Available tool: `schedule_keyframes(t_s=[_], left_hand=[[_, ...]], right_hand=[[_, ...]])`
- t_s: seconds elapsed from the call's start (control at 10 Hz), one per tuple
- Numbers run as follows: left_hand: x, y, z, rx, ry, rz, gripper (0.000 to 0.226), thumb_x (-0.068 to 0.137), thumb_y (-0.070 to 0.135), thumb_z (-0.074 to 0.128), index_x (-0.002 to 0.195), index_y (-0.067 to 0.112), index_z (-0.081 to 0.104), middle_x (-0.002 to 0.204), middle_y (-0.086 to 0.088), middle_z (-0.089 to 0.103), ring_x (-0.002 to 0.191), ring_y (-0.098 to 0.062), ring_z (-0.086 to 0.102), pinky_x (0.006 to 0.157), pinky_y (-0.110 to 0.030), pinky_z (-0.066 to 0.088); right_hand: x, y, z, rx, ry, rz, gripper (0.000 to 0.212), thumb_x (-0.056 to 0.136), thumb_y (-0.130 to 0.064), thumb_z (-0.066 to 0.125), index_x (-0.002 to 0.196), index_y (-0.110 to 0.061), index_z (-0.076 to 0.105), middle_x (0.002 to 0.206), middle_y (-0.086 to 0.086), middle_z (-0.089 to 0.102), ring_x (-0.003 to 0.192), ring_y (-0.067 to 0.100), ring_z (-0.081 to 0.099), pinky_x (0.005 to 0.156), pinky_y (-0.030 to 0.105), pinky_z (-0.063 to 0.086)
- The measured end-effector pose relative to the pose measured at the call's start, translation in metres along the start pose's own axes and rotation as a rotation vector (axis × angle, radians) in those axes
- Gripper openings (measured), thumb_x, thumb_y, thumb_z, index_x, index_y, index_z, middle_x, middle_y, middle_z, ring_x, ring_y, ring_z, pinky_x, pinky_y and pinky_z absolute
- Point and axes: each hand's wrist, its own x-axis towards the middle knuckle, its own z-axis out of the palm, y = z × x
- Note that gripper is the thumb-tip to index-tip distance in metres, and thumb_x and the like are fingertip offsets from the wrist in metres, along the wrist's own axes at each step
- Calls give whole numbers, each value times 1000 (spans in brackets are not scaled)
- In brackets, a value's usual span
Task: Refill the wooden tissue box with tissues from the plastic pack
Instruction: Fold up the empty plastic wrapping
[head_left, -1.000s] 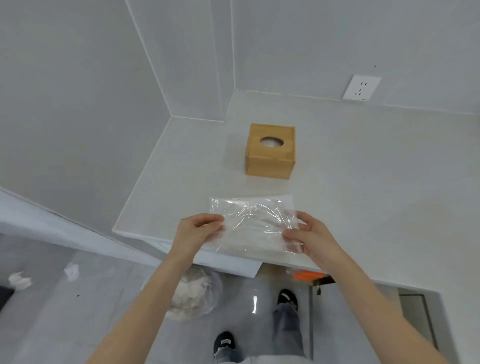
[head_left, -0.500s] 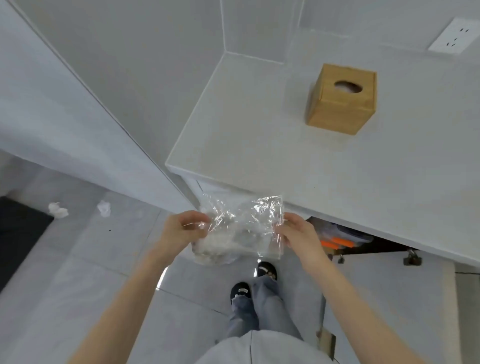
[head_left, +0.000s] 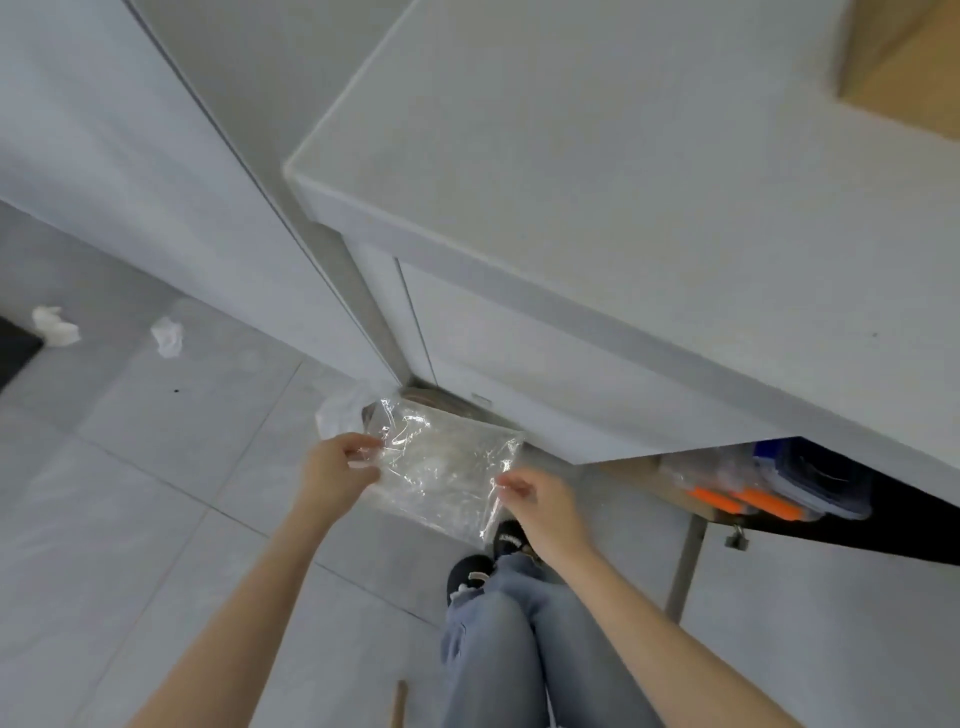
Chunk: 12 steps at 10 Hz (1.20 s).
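The clear plastic pack looks flat and crinkled and hangs low above the floor, in front of the counter base. My left hand pinches its left edge. My right hand pinches its right edge. The two hands hold it stretched between them. Only a blurred corner of the wooden tissue box shows at the top right, standing on the white counter.
A bag of white crumpled paper lies on the floor just behind the pack. Two crumpled tissues lie on the tiles at left. Plastic containers with orange parts sit under the counter. My legs and black shoes are below.
My hands carried the plastic pack off the counter edge and down toward the floor. My view swung downward, so the wooden box slid to the top right corner.
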Motion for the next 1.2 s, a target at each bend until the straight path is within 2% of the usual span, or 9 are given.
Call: schedule_keyframes(t_s=[0.2, 0.4, 0.5, 0.6, 0.7, 0.8, 0.9, 1.1, 1.2], left_hand=[[77, -61, 46, 81, 62, -24, 33, 68, -6, 68, 99, 6, 68, 108, -13, 66, 97, -26, 61, 82, -28, 42], [140, -101, 78, 292, 76, 0, 37, 75, 12, 67, 112, 11, 64, 118, -15, 60, 111, -32, 53, 98, -41, 40], [157, -112, 92, 472, 47, -45, 38, 76, 21, 64, 113, 18, 59, 121, -8, 56, 117, -29, 45, 97, -42, 36], [165, -123, 104, 665, 36, -22, 43, 76, 29, 63, 117, 20, 54, 129, -1, 50, 125, -22, 38, 101, -39, 30], [169, -137, 118, 794, 66, 34, 59, 78, 37, 60, 132, 24, 40, 141, 4, 38, 134, -18, 25, 110, -40, 20], [161, -141, 129, 897, 20, 14, 65, 85, 45, 48, 141, 30, 20, 153, -5, 13, 142, -21, 3, 114, -47, 4], [149, -135, 130, 872, -1, -21, 60, 91, 45, 36, 144, 27, 13, 156, -7, -3, 143, -23, -7, 115, -49, 1], [106, -88, 103, 816, -77, 14, 59, 95, 47, 27, 146, 21, 10, 157, -6, -5, 144, -23, -10, 115, -48, 3], [72, -54, 78, 715, -55, 100, 59, 95, 45, 31, 146, 21, 13, 157, -5, 3, 144, -21, -3, 115, -45, 5]], right_hand=[[69, 48, 39, -125, -180, 44, 32, 93, -13, 45, 121, -17, 60, 120, 1, 64, 100, 9, 58, 82, 13, 43], [137, 71, 73, -235, -343, 106, 47, 94, -12, 39, 140, -16, 37, 134, -4, 49, 122, 11, 46, 95, 21, 35], [163, 81, 89, -275, -368, 144, 51, 90, -10, 40, 141, -18, 36, 140, 10, 45, 129, 25, 42, 104, 35, 36], [178, 93, 99, -497, -360, 57, 42, 87, -11, 40, 129, -9, 44, 132, 9, 48, 125, 29, 37, 102, 40, 36], [186, 110, 105, -829, -389, -80, 51, 92, -21, 36, 141, -14, 26, 152, 3, 24, 138, 31, 17, 113, 44, 20], [185, 118, 105, -1112, -380, -125, 60, 96, -30, 33, 148, -16, 5, 158, 8, -8, 144, 30, -3, 117, 47, 3], [179, 109, 101, -1152, -349, -100, 60, 97, -31, 30, 148, -18, 2, 157, 12, -15, 144, 31, -8, 117, 46, 0], [146, 58, 75, -919, -275, -153, 57, 96, -24, 31, 148, -17, 10, 158, 8, 4, 145, 23, 3, 118, 40, 6], [112, 18, 57, -784, -247, -228, 55, 94, -20, 34, 146, -14, 18, 155, 6, 23, 142, 21, 19, 119, 40, 14]])
